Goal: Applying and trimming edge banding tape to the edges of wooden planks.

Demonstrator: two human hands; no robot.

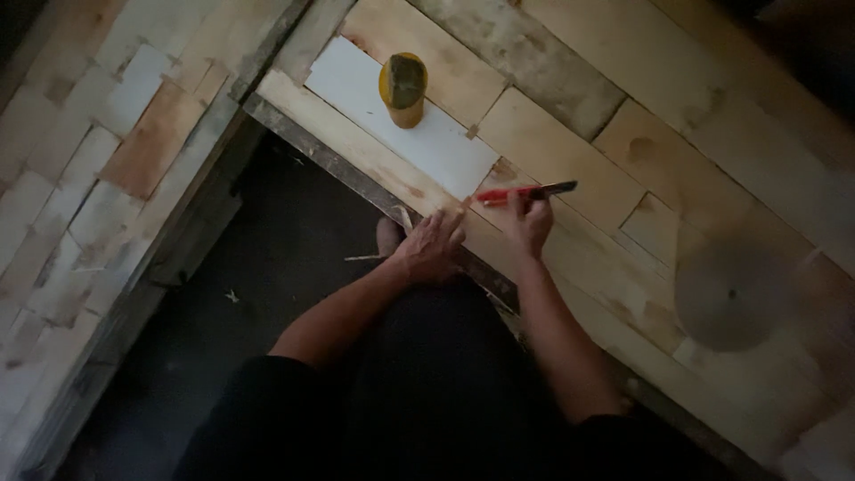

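Head view looks steeply down at a person standing against the edge of a bench (570, 267) whose top is made of pale wooden planks laid side by side. The right hand (532, 223) is closed round a red pencil (521, 192), gripped near its middle with the fingers curled over it, the shaft lying almost level and its tip pointing left toward the plank edge, a hold that suits drawing a line on the wood. The left hand (434, 245) lies flat and loosened on the plank just beside the pencil tip, fingers spread and pressing down, grasping nothing; it seems to steady the board so that the mark lands true. Both forearms reach forward from the body and converge, the wrists near one another over the front rim of the bench. Farther up the bench lies a white rectangular board (374, 98), and on it stands an upright yellow cylindrical container (404, 89) with a dark top, well apart from the hands. To the right a round grey disc (732, 292), perhaps a saw blade, rests flat on the planks, though the dim light makes that hard to tell. At the left another surface of mixed light and brownish boards (98, 169) runs alongside, and between it and the bench the dark floor (267, 267) shows a few wood slivers.
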